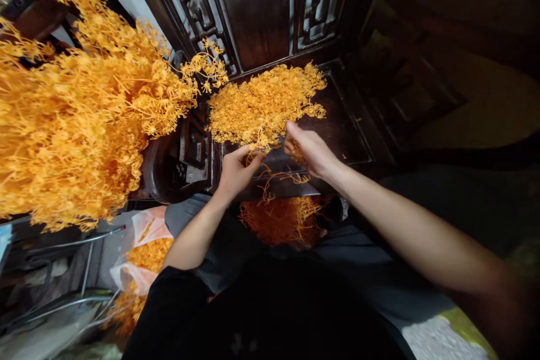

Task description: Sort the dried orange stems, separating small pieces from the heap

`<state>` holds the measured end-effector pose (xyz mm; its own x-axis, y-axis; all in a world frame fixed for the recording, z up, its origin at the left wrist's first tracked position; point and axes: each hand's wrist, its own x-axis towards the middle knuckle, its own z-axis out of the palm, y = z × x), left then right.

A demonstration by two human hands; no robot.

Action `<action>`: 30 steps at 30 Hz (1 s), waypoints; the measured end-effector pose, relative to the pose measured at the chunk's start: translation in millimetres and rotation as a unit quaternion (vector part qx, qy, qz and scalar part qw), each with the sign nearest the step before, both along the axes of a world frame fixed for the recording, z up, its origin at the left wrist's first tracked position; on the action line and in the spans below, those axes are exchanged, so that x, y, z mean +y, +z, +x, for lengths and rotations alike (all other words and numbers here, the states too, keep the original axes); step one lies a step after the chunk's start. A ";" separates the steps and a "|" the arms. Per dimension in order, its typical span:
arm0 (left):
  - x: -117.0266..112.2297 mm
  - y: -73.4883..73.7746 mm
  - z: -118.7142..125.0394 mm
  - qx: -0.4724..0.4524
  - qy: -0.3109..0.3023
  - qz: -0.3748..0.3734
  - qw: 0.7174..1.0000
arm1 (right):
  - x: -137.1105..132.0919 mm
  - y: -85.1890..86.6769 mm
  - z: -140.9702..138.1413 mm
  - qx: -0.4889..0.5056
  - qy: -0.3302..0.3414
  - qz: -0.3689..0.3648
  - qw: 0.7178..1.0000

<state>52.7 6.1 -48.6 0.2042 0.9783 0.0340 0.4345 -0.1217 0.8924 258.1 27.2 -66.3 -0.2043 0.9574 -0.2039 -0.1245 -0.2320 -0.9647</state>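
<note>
sprigs (265, 104) heap on a chair (343, 129) at twelve o'clock. at their seven o'clock, the left grip (236, 171) pinches one; at four, the right grip (310, 149) curls round stems (297, 153). light pressure should spare them.

My right hand (310, 149) hides most of the orange bits (297, 153) it grips. Big orange heap (84, 112) runs off left edge. My left arm (198, 230) partly covers the plastic bag (151, 225). Furniture (415, 81) far right: dark, blurred.

Single head cam – looking fwd & down, fairly nr L hand (236, 171) & R hand (311, 151)
</note>
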 end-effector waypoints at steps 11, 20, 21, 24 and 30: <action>-3.9 11.9 4.8 -0.086 -0.004 -0.073 0.994 | 14.3 -3.3 29.4 -0.310 -0.060 0.296 0.902; 2.5 12.3 -21.4 -0.147 0.005 -0.123 0.981 | 46.5 -26.1 73.6 -0.497 -0.143 0.228 0.825; 4.1 11.4 -23.4 -0.167 0.002 -0.136 0.977 | 45.6 -26.5 74.1 -0.457 -0.154 0.203 0.852; 8.3 7.8 -22.1 -0.232 -0.023 -0.180 0.956 | 32.4 -23.6 57.1 -0.242 -0.105 0.113 0.958; 6.2 3.9 -0.9 -0.378 -0.066 -0.293 0.876 | -1.1 -9.9 -6.9 0.026 0.068 0.025 0.997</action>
